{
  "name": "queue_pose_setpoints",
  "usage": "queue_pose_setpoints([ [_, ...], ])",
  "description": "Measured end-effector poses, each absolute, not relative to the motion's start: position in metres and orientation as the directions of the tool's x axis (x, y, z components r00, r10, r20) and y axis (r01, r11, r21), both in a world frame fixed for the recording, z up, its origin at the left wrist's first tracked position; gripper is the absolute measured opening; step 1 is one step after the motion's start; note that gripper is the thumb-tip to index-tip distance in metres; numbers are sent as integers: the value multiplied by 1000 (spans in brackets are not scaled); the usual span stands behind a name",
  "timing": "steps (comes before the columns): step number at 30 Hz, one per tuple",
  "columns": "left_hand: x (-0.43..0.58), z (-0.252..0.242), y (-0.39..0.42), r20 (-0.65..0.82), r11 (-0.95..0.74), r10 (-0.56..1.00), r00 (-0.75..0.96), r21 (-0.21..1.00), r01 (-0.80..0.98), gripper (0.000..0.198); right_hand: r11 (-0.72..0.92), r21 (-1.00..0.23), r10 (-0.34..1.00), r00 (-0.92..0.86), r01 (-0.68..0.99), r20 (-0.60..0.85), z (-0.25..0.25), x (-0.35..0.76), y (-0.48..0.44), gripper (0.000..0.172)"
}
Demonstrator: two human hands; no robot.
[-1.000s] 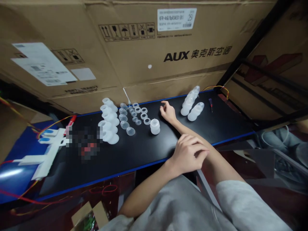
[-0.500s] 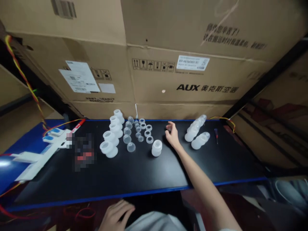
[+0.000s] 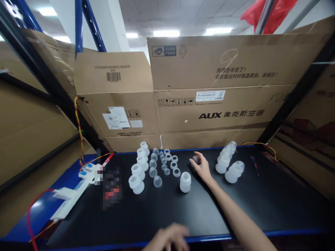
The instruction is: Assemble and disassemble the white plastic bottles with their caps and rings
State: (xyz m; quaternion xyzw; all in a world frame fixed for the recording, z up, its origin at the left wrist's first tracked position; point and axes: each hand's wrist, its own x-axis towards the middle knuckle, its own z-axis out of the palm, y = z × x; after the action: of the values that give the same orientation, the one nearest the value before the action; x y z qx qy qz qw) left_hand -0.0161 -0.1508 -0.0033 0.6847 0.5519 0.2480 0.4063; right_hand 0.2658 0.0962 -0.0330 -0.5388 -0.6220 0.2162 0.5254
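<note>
Right-hand fingers (image 3: pixel 199 154) half-hide a small dark object (image 3: pixel 195 160), grip unclear; past open black tabletop (image 3: pixel 193 209), left-hand fingers (image 3: pixel 179 230) at bottom centre blur beyond telling.

cardboard panels (image 3: pixel 178 76) | black tabletop (image 3: pixel 131 219) | blue uprights (image 3: pixel 79 28) | white pillar (image 3: pixel 107 17) | lit ceiling lights (image 3: pixel 166 33)

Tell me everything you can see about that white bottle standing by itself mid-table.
The white bottle looks like milky, translucent plastic. It has a round opening on top, a wide upper part and a rounded lower body. No lid shows over the opening. It stands upright on the black tabletop, which alone appears to touch it; the right hand is apart from it.
</note>
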Motion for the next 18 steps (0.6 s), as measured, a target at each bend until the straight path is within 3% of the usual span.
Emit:
queue_pose_setpoints([
  [1, 1, 4, -135, -35, -111, 963, 266, 851, 514, 81, 323, -826, 891, 147, 461, 430, -31, 266, 94, 60],
  [3, 37, 20, -97, 265, -274, 960, 86, 843, 463, 100, 324, -817, 878, 170, 477, 448, -27, 267, 91, 60],
  [5, 68, 32, -63, 415, -361, 910, -5, 798, 484, 103, 329, -820, 876, 173, 469, 451, -23, 268, 88, 60],
  [7, 88, 36, -45, 427, -378, 904, 4, 797, 471, 58, 332, -834, 887, 155, 440, 435, -19, 268, 83, 61],
  [9, 94, 29, -50, 433, -413, 900, 52, 807, 422, 31, 340, -856, 903, 118, 391, 413, -14, 265, 76, 64],
  [11, 89, 16, -74, 459, -458, 884, 89, 810, 365, 34, 374, -858, 907, 56, 353, 418, -10, 257, 64, 64],
  [13, 75, 0, -105, 462, -465, 882, 92, 825, 322, 50, 448, -830, 887, -50, 332, 458, -8, 243, 49, 60],
  [15, 58, -15, -131, 401, -398, 915, 47, 877, 270, 64, 537, -793, 843, -217, 288, 492, -9, 223, 32, 55],
  [18, 31, -29, -149, 283, -270, 955, -93, 954, 130, 67, 617, -765, 733, -490, 186, 472, -11, 191, 8, 54],
])
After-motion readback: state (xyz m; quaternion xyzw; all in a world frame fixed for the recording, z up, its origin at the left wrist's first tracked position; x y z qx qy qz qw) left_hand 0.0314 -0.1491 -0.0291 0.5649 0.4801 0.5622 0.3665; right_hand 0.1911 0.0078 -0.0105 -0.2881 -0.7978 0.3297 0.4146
